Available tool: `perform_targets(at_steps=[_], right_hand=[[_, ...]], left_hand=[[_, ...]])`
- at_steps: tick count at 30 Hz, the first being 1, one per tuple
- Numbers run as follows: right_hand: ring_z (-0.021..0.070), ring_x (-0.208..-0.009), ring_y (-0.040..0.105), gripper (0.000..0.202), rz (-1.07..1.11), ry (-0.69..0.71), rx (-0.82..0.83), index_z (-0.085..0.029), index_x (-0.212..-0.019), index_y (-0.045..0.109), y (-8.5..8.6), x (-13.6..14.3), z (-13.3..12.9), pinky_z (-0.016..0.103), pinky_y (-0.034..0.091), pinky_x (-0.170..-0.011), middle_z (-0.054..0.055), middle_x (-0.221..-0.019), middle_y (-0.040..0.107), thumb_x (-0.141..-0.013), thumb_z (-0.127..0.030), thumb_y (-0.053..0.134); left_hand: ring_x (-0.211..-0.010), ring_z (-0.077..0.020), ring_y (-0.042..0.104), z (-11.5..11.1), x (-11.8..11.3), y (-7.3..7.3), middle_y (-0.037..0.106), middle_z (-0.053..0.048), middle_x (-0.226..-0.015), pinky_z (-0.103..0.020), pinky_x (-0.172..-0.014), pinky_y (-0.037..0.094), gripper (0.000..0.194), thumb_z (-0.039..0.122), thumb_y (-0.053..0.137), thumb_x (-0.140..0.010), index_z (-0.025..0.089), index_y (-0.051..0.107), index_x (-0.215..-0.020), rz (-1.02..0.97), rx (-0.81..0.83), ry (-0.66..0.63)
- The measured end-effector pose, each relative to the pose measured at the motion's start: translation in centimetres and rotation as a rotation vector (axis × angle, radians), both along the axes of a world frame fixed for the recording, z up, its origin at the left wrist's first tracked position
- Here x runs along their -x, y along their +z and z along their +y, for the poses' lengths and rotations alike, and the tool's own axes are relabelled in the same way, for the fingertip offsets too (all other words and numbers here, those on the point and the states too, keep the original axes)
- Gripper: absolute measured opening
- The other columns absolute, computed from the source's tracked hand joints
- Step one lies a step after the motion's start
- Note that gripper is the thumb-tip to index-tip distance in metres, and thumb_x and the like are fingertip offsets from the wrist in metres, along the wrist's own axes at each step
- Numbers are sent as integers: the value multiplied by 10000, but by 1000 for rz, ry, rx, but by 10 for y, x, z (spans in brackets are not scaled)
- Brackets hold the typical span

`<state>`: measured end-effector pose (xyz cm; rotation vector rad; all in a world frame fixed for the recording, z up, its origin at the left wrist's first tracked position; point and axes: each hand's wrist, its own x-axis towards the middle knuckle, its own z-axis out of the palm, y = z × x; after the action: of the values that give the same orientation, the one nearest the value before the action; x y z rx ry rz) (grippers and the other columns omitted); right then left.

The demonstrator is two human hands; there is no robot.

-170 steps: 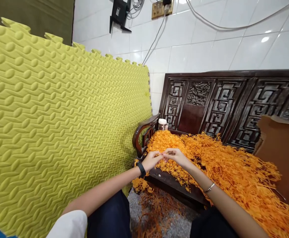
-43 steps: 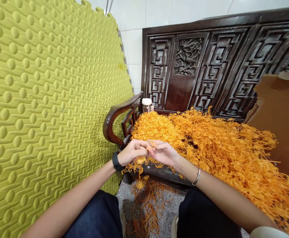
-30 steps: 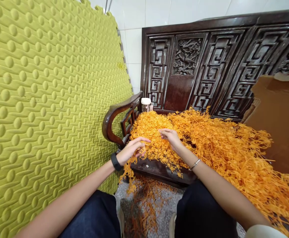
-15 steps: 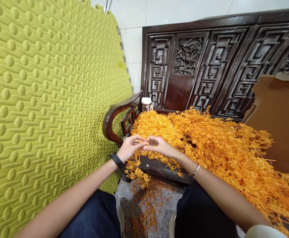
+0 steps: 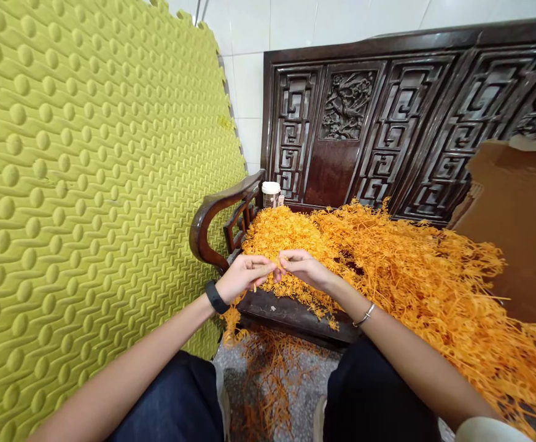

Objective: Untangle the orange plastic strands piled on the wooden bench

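Orange plastic flower-like pieces form a small heap (image 5: 286,230) on the left of a dark wooden bench, beside a larger heap of long orange stems (image 5: 415,276). In front of the small heap my two hands meet at the fingertips. My left hand (image 5: 248,272), with a black band at the wrist, pinches an orange piece, and a strand hangs below its fingers. My right hand (image 5: 301,266) is closed at the same piece, thumb against fingers. The fingers hide most of the piece.
A lidded cup (image 5: 271,194) stands behind the small heap by the curved armrest (image 5: 203,224). Yellow foam matting (image 5: 111,184) rises at the left. Brown cardboard (image 5: 516,227) leans at the right. Orange strands (image 5: 268,380) lie on the floor.
My right hand has shifted slightly right and turned, and the fingertips are drawn together. The orange cluster hanging below my left hand has swung left and lower, partly behind the wrist.
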<state>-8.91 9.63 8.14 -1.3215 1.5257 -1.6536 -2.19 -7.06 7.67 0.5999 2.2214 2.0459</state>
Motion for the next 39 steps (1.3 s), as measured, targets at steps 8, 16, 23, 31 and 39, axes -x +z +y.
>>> perform_targets(at_steps=[8,16,23,31,39], right_hand=[[152,-663,488,132,-391,409,107,-58,-665,488,-6,-14,-2,287,320,-672,83,-653,466,-756,-145,449],[139,-697,451,211,-435,272,182,-83,-584,344,-9,-36,-15,286,314,-687,77,-680,394,-781,-143,392],[134,-865,448,320,-217,69,322,-81,-516,331,16,-23,0,301,308,-856,63,-775,430,-816,-179,379],[94,-548,389,312,553,-829,-254,-111,-889,607,-26,64,18,231,289,-520,18,-619,478,-705,-357,549],[69,-425,346,308,126,-1191,-249,-99,-732,470,-27,74,26,209,257,-427,1,-522,461,-557,-274,653]], left_hand=[[-364,16,292,1,-16,7,576,-147,-774,-120,-351,133,211,226,564,-735,45,458,-710,-123,-239,-369],[-252,-14,154,-7,-8,-1,257,43,-331,-115,-282,143,212,162,535,-719,81,388,-591,-181,-380,-474],[-293,-26,133,-10,-11,-2,104,36,-338,-124,-328,140,188,137,441,-757,83,438,-577,-93,-542,-562],[-532,-82,388,-1,-11,0,435,-47,-638,-204,-468,288,330,215,336,-801,49,460,-1058,-59,-241,-245],[-797,-131,550,-1,-9,-1,526,-156,-1000,-290,-782,411,444,243,471,-797,34,359,-1172,68,-55,-68]])
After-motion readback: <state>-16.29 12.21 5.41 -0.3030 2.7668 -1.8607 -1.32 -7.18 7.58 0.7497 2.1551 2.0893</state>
